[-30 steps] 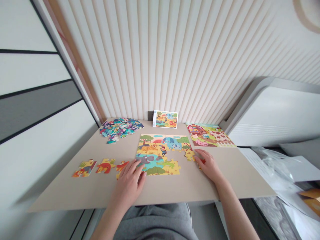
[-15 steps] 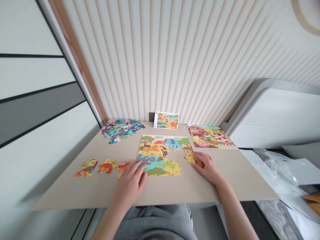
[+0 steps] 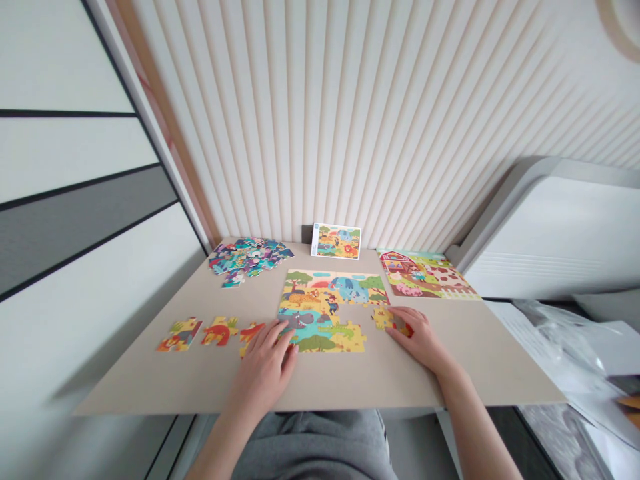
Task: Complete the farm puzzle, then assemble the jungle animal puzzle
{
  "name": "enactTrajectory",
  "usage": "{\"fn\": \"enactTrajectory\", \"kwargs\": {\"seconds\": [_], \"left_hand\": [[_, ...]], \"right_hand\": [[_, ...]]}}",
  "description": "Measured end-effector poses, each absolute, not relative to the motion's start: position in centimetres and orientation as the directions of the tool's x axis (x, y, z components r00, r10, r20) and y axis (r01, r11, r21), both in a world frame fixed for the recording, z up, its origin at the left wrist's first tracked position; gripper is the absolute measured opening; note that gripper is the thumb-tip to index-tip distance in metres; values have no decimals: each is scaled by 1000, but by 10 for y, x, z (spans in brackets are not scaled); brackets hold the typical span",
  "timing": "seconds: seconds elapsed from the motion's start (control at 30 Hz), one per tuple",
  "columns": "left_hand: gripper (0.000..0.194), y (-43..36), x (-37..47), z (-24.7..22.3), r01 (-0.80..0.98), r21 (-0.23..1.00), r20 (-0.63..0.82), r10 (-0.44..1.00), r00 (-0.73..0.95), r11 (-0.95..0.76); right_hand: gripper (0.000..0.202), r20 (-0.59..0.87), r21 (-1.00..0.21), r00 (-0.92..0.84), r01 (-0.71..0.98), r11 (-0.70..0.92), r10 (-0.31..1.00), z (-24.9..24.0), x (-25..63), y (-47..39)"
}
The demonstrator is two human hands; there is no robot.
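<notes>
A partly joined animal puzzle [image 3: 320, 313] lies mid-table, with a gap at its right side. My left hand [image 3: 267, 353] rests palm down, fingers apart, at the puzzle's lower left edge, its fingertips on the hippo part. Beneath its outer fingers, an orange piece [image 3: 249, 333] is partly covered. Two more loose pieces, one with a red shape [image 3: 219, 331] and one with a lion's face [image 3: 180, 335], lie further left. My right hand [image 3: 416, 335] has thumb and fingers round a yellow piece [image 3: 383, 318] beside the gap, partly hidden by the hand.
Behind the puzzle a picture card [image 3: 337, 241] leans upright at the wall. A heap of purple and teal pieces [image 3: 247, 257] lies back left. A farm puzzle [image 3: 427, 275] lies back right on the table [image 3: 345, 383]. Papers and clear plastic [image 3: 555, 333] are beyond the right edge.
The whole view has shifted slightly, so things sit a little further right. Both hands keep nearly the same places, and the right hand's yellow piece sits about as before beside the gap.
</notes>
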State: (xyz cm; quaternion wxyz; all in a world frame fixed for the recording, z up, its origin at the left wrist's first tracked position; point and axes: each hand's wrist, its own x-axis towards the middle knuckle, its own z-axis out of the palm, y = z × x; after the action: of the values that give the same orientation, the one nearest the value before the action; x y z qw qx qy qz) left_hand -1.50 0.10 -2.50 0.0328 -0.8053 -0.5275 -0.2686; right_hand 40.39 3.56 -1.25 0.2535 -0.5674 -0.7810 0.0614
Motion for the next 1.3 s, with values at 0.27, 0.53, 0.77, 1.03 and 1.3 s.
{"fn": "enactTrajectory", "kwargs": {"seconds": [0.27,0.53,0.77,1.03,1.3], "left_hand": [[31,1,-15,-25,864,249,456,840,294,-438],[31,0,-14,-23,863,252,463,838,291,-438],[31,0,-13,-19,854,270,476,833,284,-445],[30,1,-14,-26,861,258,477,833,282,-439],[31,0,-14,-27,862,232,487,821,298,-450]], "right_hand": [[45,347,-374,-237,852,366,908,-12,402,34],[43,380,-363,-255,843,397,889,-5,395,34],[38,409,-370,-331,791,487,850,0,373,40],[32,300,-378,-447,755,536,843,7,325,61],[34,346,-359,-413,771,526,842,7,322,67]]}}
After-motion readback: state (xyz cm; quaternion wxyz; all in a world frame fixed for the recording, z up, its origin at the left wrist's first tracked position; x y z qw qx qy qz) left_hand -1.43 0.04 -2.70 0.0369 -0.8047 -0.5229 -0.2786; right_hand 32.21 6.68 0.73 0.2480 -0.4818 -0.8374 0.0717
